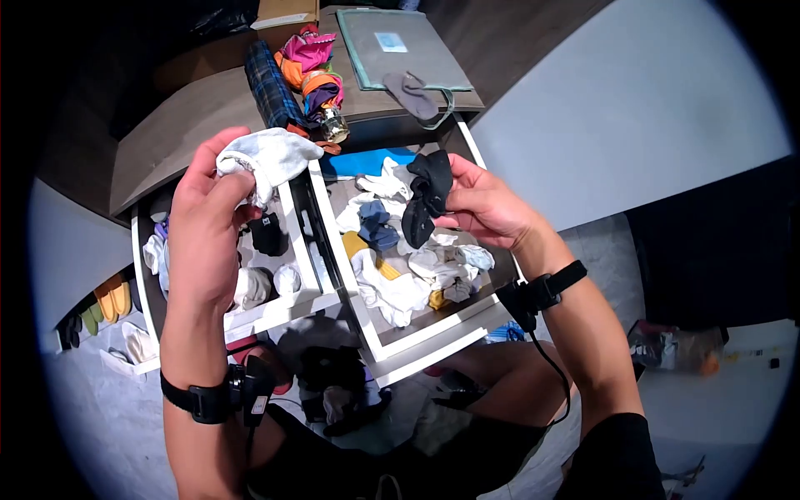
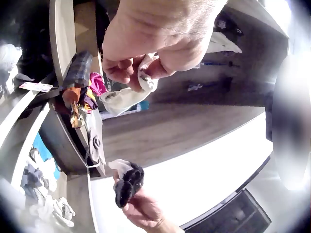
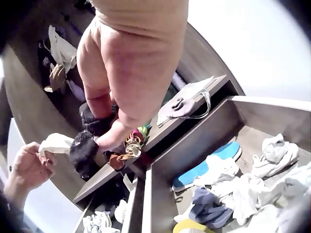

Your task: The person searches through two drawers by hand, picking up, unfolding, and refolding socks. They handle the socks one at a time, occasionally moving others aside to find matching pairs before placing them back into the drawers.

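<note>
My left hand (image 1: 208,200) pinches a white sock (image 1: 275,158) between thumb and fingers, raised above the left drawer (image 1: 265,315). Its toe end points right, toward the other hand. The thumb and fingers of my right hand (image 1: 493,208) grip a black sock (image 1: 430,187), bunched and folded, over the right drawer (image 1: 425,343). In the right wrist view the black sock (image 3: 83,154) hangs below the fingertips, and the white sock (image 3: 57,143) shows behind it. Loose white socks (image 1: 390,292), a dark blue sock (image 1: 377,225) and a yellow piece (image 1: 354,243) lie in the right drawer.
Both drawers are pulled out side by side. The left one holds a black bundle (image 1: 268,234) and rolled white socks (image 1: 252,287). On the cabinet top lie a plaid umbrella (image 1: 273,86), colourful cloth (image 1: 308,71), a grey flat case (image 1: 408,50) and a grey sock (image 1: 410,93).
</note>
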`<action>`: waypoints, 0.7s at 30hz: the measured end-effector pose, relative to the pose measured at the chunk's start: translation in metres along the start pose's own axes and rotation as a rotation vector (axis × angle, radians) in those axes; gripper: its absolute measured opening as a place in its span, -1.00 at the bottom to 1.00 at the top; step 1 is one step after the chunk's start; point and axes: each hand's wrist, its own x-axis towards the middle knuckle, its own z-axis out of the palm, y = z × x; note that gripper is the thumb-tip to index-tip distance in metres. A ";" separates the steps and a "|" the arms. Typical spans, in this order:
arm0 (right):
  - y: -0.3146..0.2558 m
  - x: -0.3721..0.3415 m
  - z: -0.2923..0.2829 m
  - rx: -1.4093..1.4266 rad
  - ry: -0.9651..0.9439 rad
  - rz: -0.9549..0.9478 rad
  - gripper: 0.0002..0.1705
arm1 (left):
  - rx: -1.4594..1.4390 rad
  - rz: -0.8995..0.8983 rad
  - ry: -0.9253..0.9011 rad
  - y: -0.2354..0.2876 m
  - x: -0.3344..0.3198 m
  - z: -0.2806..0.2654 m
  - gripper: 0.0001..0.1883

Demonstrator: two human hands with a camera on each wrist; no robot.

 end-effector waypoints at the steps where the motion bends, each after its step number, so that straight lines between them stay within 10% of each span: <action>1: 0.001 -0.005 0.001 0.020 -0.025 0.000 -0.49 | 0.003 0.003 -0.009 -0.001 0.000 -0.001 -0.58; 10: 0.024 -0.028 0.030 -0.086 -0.069 -0.079 -0.56 | 0.060 0.006 -0.045 -0.005 -0.002 -0.010 -0.58; 13: 0.047 -0.040 0.060 -0.512 -0.579 0.177 -0.57 | 0.070 -0.002 -0.052 -0.005 -0.001 -0.009 -0.57; 16: 0.062 -0.026 0.052 -0.609 -0.620 0.257 -0.62 | 0.094 -0.018 -0.055 -0.004 -0.001 -0.006 -0.55; 21: 0.056 0.035 -0.028 -0.995 -0.037 0.304 -0.80 | 0.077 -0.021 -0.044 -0.003 -0.002 0.001 -0.56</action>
